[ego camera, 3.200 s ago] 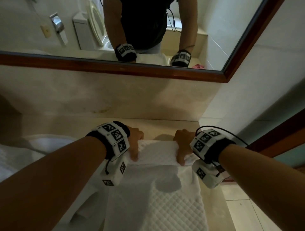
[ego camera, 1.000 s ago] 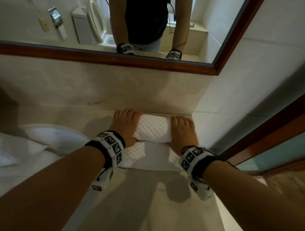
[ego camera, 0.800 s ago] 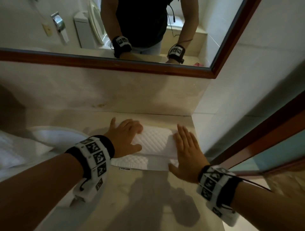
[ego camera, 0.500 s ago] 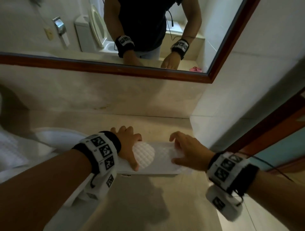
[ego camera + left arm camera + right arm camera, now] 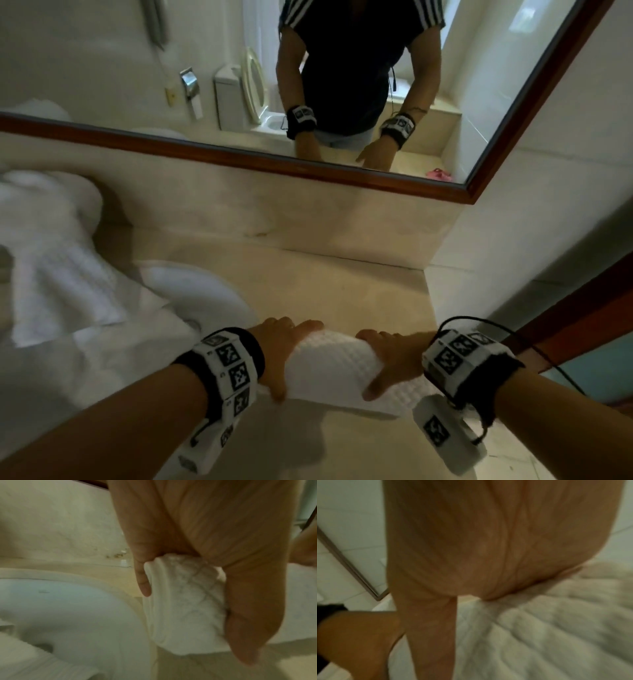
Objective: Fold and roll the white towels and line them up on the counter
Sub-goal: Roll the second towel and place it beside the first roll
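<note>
1. A rolled white towel [image 5: 337, 368] is seen lying across the beige worktop [image 5: 308, 284], near the front edge and towards the right end. A flat tail of the same towel is spread on the worktop just below the roll.
2. The left hand [image 5: 277, 356] is clasped round the left end of the roll. In the left wrist view the thumb is laid down one side of the roll end [image 5: 185, 599] and the fingers [image 5: 143, 577] down the other, so the roll is grasped between them.
3. The right hand [image 5: 394, 359] is set on the right end of the roll, thumb on the near side and fingers curved over the top; the towel is grasped. In the right wrist view the quilted fabric [image 5: 539, 635] is seen directly under the palm, though the picture is blurred.
4. A white basin [image 5: 202, 294] is sunk into the worktop immediately left of the left hand. Its rim is seen close beside the roll end in the left wrist view.
5. A loose heap of white towels [image 5: 51, 260] is noted at the far left, partly draped over the basin edge.
6. A wood-framed mirror [image 5: 342, 171] is mounted on the far wall above a stone upstand. A tiled side wall [image 5: 513, 240] closes off the worktop on the right, close to the right hand.
7. Marker-printed bands [image 5: 233, 363] are worn on both wrists.
</note>
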